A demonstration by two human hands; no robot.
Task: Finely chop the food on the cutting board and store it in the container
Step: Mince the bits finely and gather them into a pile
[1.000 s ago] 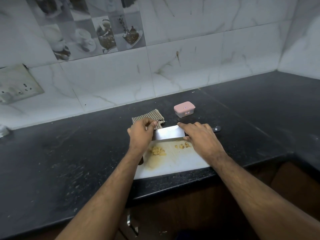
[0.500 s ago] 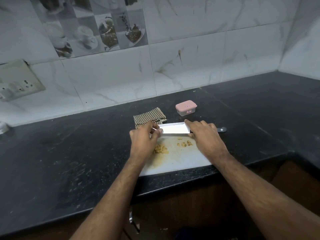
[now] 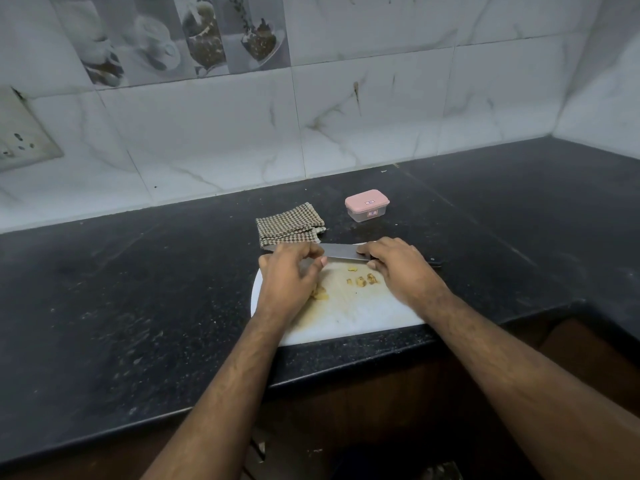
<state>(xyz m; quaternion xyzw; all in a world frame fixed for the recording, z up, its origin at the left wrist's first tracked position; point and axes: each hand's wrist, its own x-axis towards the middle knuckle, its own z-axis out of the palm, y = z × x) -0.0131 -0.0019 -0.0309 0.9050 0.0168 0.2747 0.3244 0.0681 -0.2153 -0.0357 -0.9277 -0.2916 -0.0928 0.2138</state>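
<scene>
we see a black countertop (image 3: 138,306) filling the middle band of the frame, marble wall tiles (image 3: 381,109) above it. just right of centre lies the white cutting board (image 3: 353,313), its near edge at the counter lip. a checked cloth (image 3: 289,223) sits just beyond the board's upper left; a small container (image 3: 367,209) with a pink lid, closed, stands to the cloth's right. the left hand (image 3: 289,278) curls its fingers over the tip end of the knife (image 3: 341,252); the right hand (image 3: 401,268) grips the handle end, fingers wrapped. chopped food (image 3: 362,280) lies on the board below the blade, more bits beside the left hand.
</scene>
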